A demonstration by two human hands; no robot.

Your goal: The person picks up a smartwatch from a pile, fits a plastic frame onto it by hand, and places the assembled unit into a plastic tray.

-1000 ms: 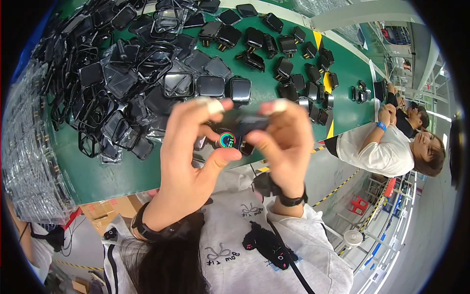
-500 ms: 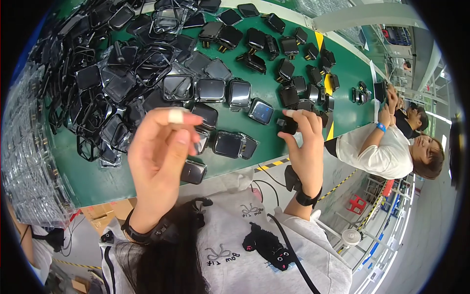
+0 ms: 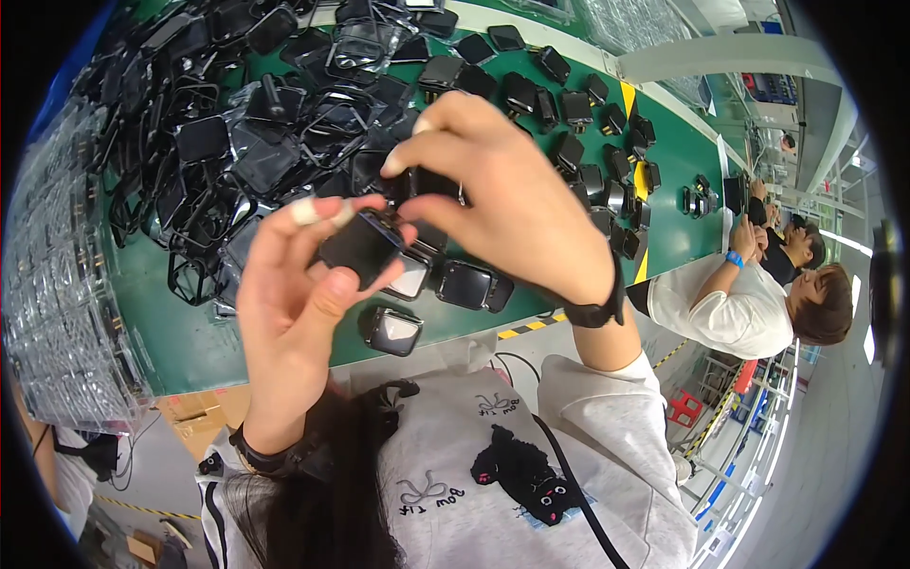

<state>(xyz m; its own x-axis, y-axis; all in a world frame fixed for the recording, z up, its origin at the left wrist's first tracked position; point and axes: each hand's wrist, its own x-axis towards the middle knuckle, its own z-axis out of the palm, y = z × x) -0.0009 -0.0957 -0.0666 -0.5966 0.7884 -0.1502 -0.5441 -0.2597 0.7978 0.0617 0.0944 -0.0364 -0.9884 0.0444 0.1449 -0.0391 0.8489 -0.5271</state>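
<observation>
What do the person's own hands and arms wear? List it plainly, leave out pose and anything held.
Left hand: pale tape wrapped round two fingers, a dark band at the wrist. Right hand: bare fingers, a black wristband. Both forearms are bare; a light grey short sleeve begins above the right elbow.

The two hands are close together again, after being spread apart half a second earlier. The right hand [image 3: 517, 213], which then reached out over the green surface [image 3: 190, 341] to a small black unit among the rows, is now back in front, its grip pinching a small black part [image 3: 427, 182]. The left hand [image 3: 299, 303], then raised with nothing visible in it, now holds a black square unit [image 3: 362, 247] between thumb and fingers, just beneath the right hand's part.
</observation>
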